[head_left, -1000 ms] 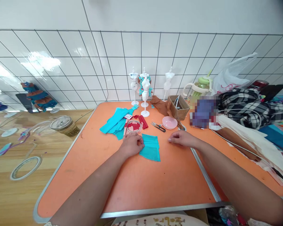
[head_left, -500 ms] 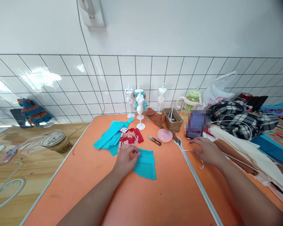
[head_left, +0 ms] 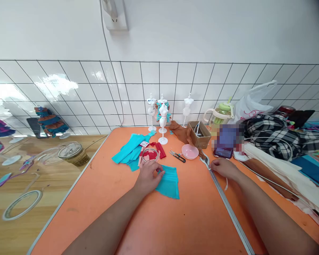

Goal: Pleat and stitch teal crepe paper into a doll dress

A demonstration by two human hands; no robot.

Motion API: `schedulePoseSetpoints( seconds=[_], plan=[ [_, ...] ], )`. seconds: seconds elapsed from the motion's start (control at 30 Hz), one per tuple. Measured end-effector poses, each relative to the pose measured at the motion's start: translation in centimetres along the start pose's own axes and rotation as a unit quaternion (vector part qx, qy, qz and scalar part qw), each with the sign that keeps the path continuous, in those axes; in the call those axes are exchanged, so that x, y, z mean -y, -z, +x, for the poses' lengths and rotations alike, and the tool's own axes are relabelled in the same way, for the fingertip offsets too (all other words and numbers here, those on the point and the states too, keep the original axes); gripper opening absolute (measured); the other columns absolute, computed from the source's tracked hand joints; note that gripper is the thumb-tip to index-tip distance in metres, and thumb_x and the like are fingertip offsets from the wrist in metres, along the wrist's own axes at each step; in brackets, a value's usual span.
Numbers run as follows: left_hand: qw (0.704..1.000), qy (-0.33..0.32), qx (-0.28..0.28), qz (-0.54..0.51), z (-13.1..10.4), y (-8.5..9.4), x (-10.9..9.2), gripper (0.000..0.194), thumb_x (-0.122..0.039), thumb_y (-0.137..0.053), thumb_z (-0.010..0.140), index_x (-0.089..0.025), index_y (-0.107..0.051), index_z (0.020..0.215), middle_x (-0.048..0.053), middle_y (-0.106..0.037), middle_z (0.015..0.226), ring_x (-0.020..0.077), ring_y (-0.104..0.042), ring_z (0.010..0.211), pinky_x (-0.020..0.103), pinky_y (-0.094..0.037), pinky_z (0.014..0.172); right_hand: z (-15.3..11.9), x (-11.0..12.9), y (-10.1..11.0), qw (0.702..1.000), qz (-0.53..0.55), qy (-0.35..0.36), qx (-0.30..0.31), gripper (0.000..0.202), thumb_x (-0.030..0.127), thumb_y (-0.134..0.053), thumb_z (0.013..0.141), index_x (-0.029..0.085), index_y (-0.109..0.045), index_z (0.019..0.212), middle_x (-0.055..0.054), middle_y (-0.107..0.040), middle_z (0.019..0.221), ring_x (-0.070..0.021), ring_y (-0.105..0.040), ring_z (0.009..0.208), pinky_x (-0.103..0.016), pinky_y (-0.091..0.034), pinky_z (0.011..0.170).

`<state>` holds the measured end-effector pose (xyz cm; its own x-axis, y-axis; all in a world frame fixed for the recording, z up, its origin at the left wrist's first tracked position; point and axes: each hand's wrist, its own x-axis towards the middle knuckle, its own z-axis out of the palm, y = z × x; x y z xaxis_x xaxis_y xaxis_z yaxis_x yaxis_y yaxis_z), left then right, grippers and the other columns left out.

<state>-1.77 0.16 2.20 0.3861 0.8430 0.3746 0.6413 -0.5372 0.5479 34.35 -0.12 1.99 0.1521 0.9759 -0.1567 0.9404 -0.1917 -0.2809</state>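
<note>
My left hand (head_left: 149,177) pinches the upper left edge of a pleated turquoise cloth piece (head_left: 168,182) lying on the orange mat (head_left: 159,226). My right hand (head_left: 224,168) is at the right, its fingertips together beside the metal strip (head_left: 225,202); what they hold, if anything, is too small to name. A thin white strip (head_left: 226,184) hangs below that hand. Black-handled snips (head_left: 177,156) and a pink bowl (head_left: 190,152) lie beyond the cloth. Behind my left hand are a ring (head_left: 150,154) on red patterned fabric and more turquoise strips (head_left: 130,150).
Several white mannequin stands (head_left: 163,118) rise near the tiled wall. A cardboard box (head_left: 199,134), a phone (head_left: 224,141), a green-lidded jug (head_left: 223,112) and plaid cloth (head_left: 271,132) stand or lie at the right. A lidded jar (head_left: 73,154) is at the left.
My right hand has drawn in toward the metal strip and its spread fingers have come together. My left hand keeps its pinch on the turquoise cloth. The whole view has shifted slightly.
</note>
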Motion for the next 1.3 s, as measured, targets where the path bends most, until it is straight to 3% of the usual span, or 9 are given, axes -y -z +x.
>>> schedulePoseSetpoints(
  seconds=[0.1,0.23,0.37,0.7,0.93,1.03,1.13,1.23,1.3],
  plan=[
    [0.998,-0.043,0.026,-0.035,-0.3,0.5,-0.9,0.020,-0.038,-0.054,0.085,-0.022,-0.065,0.087,0.004,-0.061,0.089,0.0209,-0.054,0.090,0.041,-0.036,0.092,-2.4,3.4,1.1,0.991,0.050,0.124,0.000,0.035,0.043,-0.043,0.087,0.021,-0.064,0.070,-0.004,-0.064,0.080,-0.0184,-0.058,0.077,-0.026,-0.040,0.065],
    [0.995,-0.075,0.028,-0.065,-0.8,1.2,-3.1,0.030,-0.043,-0.048,0.088,-0.026,-0.065,0.106,0.006,-0.057,0.102,0.0231,-0.050,0.101,0.039,-0.036,0.091,-6.2,9.7,2.3,0.943,0.101,0.316,0.041,0.032,0.041,-0.041,0.092,0.023,-0.065,0.081,-0.003,-0.065,0.086,-0.0179,-0.057,0.086,-0.031,-0.039,0.079],
    [0.995,-0.073,0.053,-0.030,-1.0,1.7,-4.3,0.030,-0.042,-0.042,0.092,-0.027,-0.066,0.101,0.006,-0.056,0.108,0.0242,-0.045,0.107,0.042,-0.030,0.096,-8.1,13.7,2.1,0.921,0.078,0.381,0.017,0.022,0.037,-0.048,0.090,0.022,-0.062,0.082,-0.001,-0.065,0.083,-0.0167,-0.056,0.083,-0.034,-0.035,0.084],
    [0.989,-0.089,0.114,-0.014,-0.8,1.4,-4.1,0.027,-0.030,-0.042,0.091,-0.025,-0.068,0.083,0.006,-0.062,0.098,0.0231,-0.047,0.097,0.043,-0.030,0.091,-7.6,14.7,-0.1,0.902,0.044,0.421,-0.087,0.027,0.028,-0.043,0.093,0.020,-0.057,0.071,0.002,-0.060,0.062,-0.0142,-0.053,0.066,-0.038,-0.031,0.088],
    [0.975,0.015,0.067,-0.209,-0.6,0.7,-4.2,0.028,-0.036,-0.047,0.088,-0.019,-0.063,0.073,0.006,-0.061,0.091,0.0207,-0.053,0.092,0.035,-0.042,0.086,-8.7,14.9,-2.8,0.810,-0.023,0.516,-0.279,0.025,0.012,-0.039,0.090,0.020,-0.062,0.082,0.000,-0.055,0.058,-0.0126,-0.044,0.056,-0.028,-0.031,0.061],
    [0.945,0.087,0.071,-0.307,-0.4,0.2,-3.8,0.034,-0.041,-0.046,0.088,-0.018,-0.066,0.073,0.007,-0.062,0.094,0.0206,-0.056,0.094,0.035,-0.044,0.089,-8.2,13.8,-2.0,0.867,0.023,0.427,-0.257,0.024,0.018,-0.041,0.091,0.023,-0.064,0.094,-0.001,-0.061,0.065,-0.0132,-0.050,0.059,-0.027,-0.030,0.056],
    [0.906,0.117,0.075,-0.400,-0.1,0.1,-3.1,0.031,-0.040,-0.049,0.087,-0.019,-0.071,0.093,0.008,-0.059,0.115,0.0230,-0.053,0.111,0.037,-0.041,0.097,-6.0,10.8,0.6,0.960,0.100,0.234,-0.119,0.024,0.030,-0.042,0.091,0.023,-0.065,0.089,0.000,-0.066,0.072,-0.0135,-0.057,0.063,-0.024,-0.034,0.055],
    [0.884,0.120,0.078,-0.444,-0.1,-0.1,-2.4,0.030,-0.037,-0.059,0.082,-0.022,-0.070,0.105,0.007,-0.056,0.127,0.0262,-0.048,0.121,0.040,-0.039,0.101,-3.4,6.7,2.5,0.991,0.091,0.093,0.014,0.018,0.033,-0.046,0.087,0.023,-0.061,0.088,0.001,-0.064,0.064,-0.0147,-0.056,0.059,-0.024,-0.033,0.052],
    [0.885,0.128,0.085,-0.439,-0.1,-0.3,-2.2,0.032,-0.034,-0.063,0.078,-0.024,-0.069,0.108,0.007,-0.056,0.128,0.0270,-0.048,0.121,0.041,-0.039,0.101,-2.2,4.3,2.6,0.990,0.109,0.057,0.075,0.019,0.027,-0.049,0.083,0.022,-0.053,0.101,0.002,-0.064,0.061,-0.0154,-0.058,0.061,-0.023,-0.034,0.054]
  ],
)
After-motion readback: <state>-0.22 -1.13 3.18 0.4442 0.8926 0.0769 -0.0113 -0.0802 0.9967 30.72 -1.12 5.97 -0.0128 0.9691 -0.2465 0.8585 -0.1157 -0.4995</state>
